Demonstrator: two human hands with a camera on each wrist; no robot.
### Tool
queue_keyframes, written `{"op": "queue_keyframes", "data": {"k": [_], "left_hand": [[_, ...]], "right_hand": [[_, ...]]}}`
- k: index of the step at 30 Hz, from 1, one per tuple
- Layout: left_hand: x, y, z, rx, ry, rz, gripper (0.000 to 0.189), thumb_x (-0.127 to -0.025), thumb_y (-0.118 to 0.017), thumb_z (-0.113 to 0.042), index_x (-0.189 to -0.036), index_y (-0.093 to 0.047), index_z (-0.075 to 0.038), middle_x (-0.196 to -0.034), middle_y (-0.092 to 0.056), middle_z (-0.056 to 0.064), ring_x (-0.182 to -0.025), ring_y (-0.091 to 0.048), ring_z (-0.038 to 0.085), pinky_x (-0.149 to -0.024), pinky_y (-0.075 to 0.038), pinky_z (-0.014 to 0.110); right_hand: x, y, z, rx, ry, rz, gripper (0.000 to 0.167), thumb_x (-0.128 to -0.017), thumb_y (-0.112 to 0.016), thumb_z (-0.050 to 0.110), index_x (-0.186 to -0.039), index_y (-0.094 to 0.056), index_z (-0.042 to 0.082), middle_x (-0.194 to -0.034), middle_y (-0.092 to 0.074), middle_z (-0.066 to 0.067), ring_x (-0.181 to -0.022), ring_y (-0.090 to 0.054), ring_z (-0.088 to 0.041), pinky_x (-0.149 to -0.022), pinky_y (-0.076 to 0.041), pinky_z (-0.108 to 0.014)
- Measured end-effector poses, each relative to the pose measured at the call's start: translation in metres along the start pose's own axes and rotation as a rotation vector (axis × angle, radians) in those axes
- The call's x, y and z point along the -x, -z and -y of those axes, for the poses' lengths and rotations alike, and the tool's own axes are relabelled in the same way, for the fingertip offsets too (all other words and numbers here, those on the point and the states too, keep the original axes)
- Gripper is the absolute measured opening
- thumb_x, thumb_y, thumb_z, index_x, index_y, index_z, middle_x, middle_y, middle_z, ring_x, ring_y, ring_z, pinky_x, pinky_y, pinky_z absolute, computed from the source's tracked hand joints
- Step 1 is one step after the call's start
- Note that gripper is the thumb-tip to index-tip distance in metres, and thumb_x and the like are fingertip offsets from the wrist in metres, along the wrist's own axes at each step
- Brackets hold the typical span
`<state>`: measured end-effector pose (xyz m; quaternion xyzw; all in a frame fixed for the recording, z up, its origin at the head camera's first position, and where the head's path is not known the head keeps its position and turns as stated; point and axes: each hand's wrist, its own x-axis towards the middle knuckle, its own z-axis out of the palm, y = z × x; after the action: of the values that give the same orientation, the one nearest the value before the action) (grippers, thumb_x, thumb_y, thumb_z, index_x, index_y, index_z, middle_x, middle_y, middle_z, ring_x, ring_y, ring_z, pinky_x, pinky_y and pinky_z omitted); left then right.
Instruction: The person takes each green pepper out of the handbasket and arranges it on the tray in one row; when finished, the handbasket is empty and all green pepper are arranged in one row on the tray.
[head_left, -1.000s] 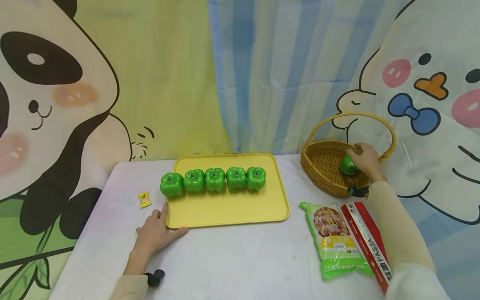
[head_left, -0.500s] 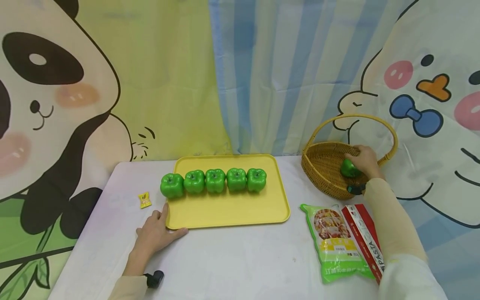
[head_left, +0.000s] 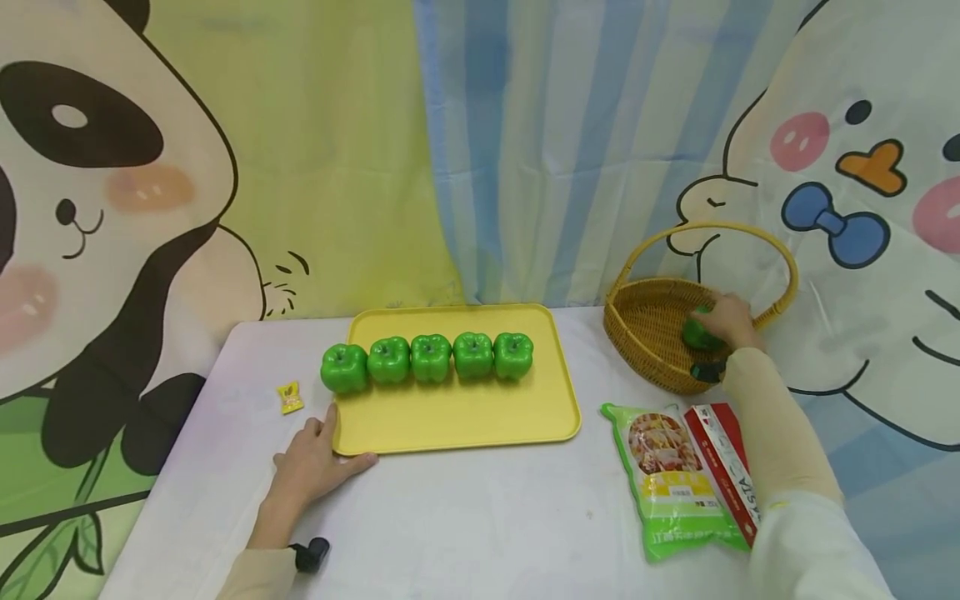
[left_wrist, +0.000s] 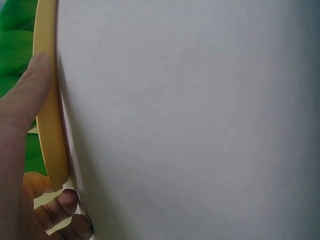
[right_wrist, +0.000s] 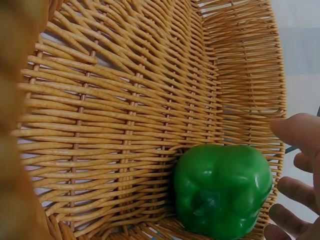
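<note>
My left hand (head_left: 311,461) touches the near left corner of the yellow tray (head_left: 457,421), its thumb along the front rim and index finger along the left side. In the left wrist view the thumb (left_wrist: 37,75) lies against the tray rim (left_wrist: 51,145). Across the tray stands a row of several green bell peppers (head_left: 431,358); the leftmost overlaps the left rim. My right hand (head_left: 731,321) is over the wicker basket (head_left: 641,333), beside a green bell pepper (right_wrist: 222,190) lying inside. In the right wrist view its fingers (right_wrist: 295,192) are spread, a gap between them and the pepper.
A green food bag (head_left: 667,483) and a red pasta box (head_left: 723,467) lie in front of the basket, partly under the right sleeve. A small yellow packet (head_left: 289,397) is left of the tray. The basket's tall handle (head_left: 705,226) arches over it.
My right forearm has shifted slightly left, and the hand sits a little farther over the basket's right side. My left hand, the tray and its peppers have stayed put.
</note>
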<state>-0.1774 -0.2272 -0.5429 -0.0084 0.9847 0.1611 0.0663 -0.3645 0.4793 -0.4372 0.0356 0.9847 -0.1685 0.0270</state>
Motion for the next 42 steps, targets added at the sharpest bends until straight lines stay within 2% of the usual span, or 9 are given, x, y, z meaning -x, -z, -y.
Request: {"op": "queue_keyframes", "data": {"k": [4, 12, 19, 25, 31, 36, 42], "left_hand": [[-0.0012, 0.0026, -0.0003, -0.004, -0.004, -0.005, 0.13, -0.073, -0.061, -0.086, -0.16, -0.017, 0.0, -0.123, -0.051, 0.026, -0.096, -0.055, 0.033, -0.082, -0.037, 0.085], [-0.0022, 0.0073, -0.0009, -0.002, -0.006, -0.005, 0.128, -0.074, -0.063, -0.084, -0.159, -0.017, 0.001, -0.123, -0.051, 0.027, -0.097, -0.056, 0.034, -0.083, -0.036, 0.086], [-0.0009, 0.0038, 0.0014, 0.003, 0.002, 0.005, 0.13, -0.073, -0.06, -0.087, -0.16, -0.015, -0.001, -0.125, -0.051, 0.027, -0.1, -0.056, 0.035, -0.084, -0.037, 0.085], [0.001, 0.001, 0.0014, 0.008, 0.009, 0.009, 0.131, -0.072, -0.06, -0.087, -0.16, -0.016, -0.001, -0.125, -0.051, 0.027, -0.1, -0.055, 0.035, -0.084, -0.037, 0.084], [0.0004, 0.0002, 0.0002, 0.006, 0.005, 0.004, 0.129, -0.073, -0.062, -0.085, -0.16, -0.016, -0.001, -0.124, -0.051, 0.026, -0.098, -0.055, 0.034, -0.082, -0.038, 0.084], [0.0001, -0.0004, 0.0001, 0.003, 0.004, 0.005, 0.13, -0.073, -0.061, -0.085, -0.16, -0.016, 0.0, -0.123, -0.051, 0.026, -0.097, -0.055, 0.033, -0.083, -0.038, 0.084], [-0.0005, -0.0007, -0.0002, 0.005, 0.004, 0.003, 0.13, -0.073, -0.062, -0.085, -0.16, -0.016, 0.0, -0.122, -0.052, 0.026, -0.097, -0.055, 0.032, -0.083, -0.038, 0.084]], "right_hand": [[0.0023, -0.0016, -0.002, 0.02, -0.003, 0.029, 0.07, -0.1, -0.056, 0.031, -0.148, -0.033, -0.015, -0.141, -0.035, -0.047, -0.132, -0.028, -0.064, -0.112, -0.022, -0.073], [0.0016, -0.0008, -0.0022, 0.065, -0.025, 0.093, 0.07, -0.098, -0.058, 0.035, -0.143, -0.039, -0.015, -0.134, -0.042, -0.044, -0.12, -0.041, -0.059, -0.1, -0.039, -0.069], [-0.0001, -0.0011, -0.0033, 0.074, -0.02, 0.112, 0.063, -0.098, -0.059, 0.027, -0.142, -0.042, -0.014, -0.135, -0.044, -0.043, -0.117, -0.045, -0.057, -0.096, -0.045, -0.065], [0.001, -0.0014, -0.002, 0.085, -0.028, 0.118, 0.064, -0.099, -0.059, 0.028, -0.145, -0.039, -0.011, -0.137, -0.041, -0.043, -0.118, -0.043, -0.056, -0.096, -0.044, -0.065], [0.0033, -0.0018, -0.0043, 0.097, -0.002, 0.132, 0.062, -0.1, -0.059, 0.028, -0.144, -0.041, -0.011, -0.138, -0.042, -0.043, -0.119, -0.044, -0.056, -0.098, -0.043, -0.065], [0.0046, -0.0037, -0.0055, 0.078, -0.002, 0.137, 0.06, -0.1, -0.058, 0.028, -0.143, -0.042, -0.01, -0.136, -0.044, -0.042, -0.114, -0.047, -0.05, -0.095, -0.045, -0.064], [0.0082, -0.003, -0.0031, 0.069, 0.0, 0.152, 0.059, -0.102, -0.057, 0.031, -0.144, -0.042, -0.008, -0.139, -0.041, -0.042, -0.117, -0.045, -0.051, -0.099, -0.042, -0.067]]}}
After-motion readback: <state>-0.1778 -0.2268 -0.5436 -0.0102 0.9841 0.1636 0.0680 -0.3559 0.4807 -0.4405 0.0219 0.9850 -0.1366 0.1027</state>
